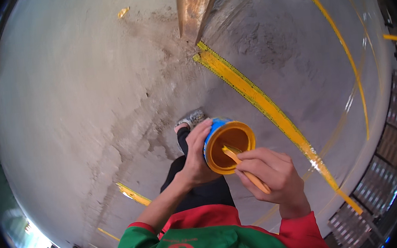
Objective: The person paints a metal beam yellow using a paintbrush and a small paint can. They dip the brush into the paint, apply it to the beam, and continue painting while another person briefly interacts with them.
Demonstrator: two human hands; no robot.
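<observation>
My left hand (196,155) grips the side of a small blue can (214,128) whose inside is coated in yellow paint. My right hand (272,172) holds a thin stick (246,169), itself covered in yellow paint, with its far end dipped into the can's open mouth (229,149). Both hands are in front of my body, above my dark trouser leg and a grey shoe (192,118). My sleeves are green with red cuffs.
Below me lies a grey concrete floor (75,88) with a wide painted yellow line (258,101) running diagonally and a thinner yellow line (344,48) to the right. A brownish upright post (194,5) stands at the top. Metal grating (380,173) lies at the right edge.
</observation>
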